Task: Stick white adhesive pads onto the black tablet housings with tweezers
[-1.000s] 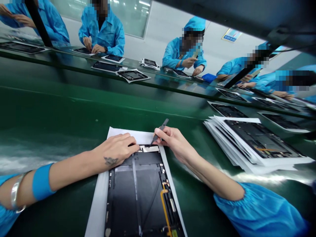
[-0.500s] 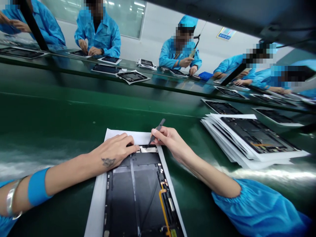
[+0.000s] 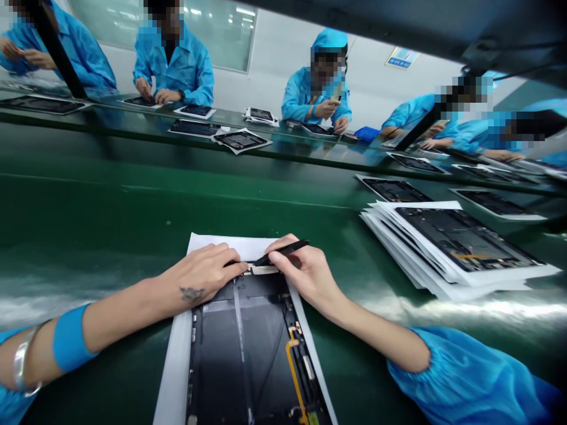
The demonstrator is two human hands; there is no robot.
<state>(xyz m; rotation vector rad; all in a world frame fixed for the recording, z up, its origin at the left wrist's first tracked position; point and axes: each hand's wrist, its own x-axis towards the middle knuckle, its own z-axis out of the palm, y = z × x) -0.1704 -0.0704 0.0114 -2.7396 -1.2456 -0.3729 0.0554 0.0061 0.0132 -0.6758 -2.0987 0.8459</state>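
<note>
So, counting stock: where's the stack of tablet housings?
The stack sits on the green bench, right of the right hand in the head view.

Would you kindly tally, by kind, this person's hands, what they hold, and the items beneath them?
Hands: 2 (left hand, right hand)
Black tweezers: 1
Tablet back panel: 1
White paper sheet: 1
Total: 5
</note>
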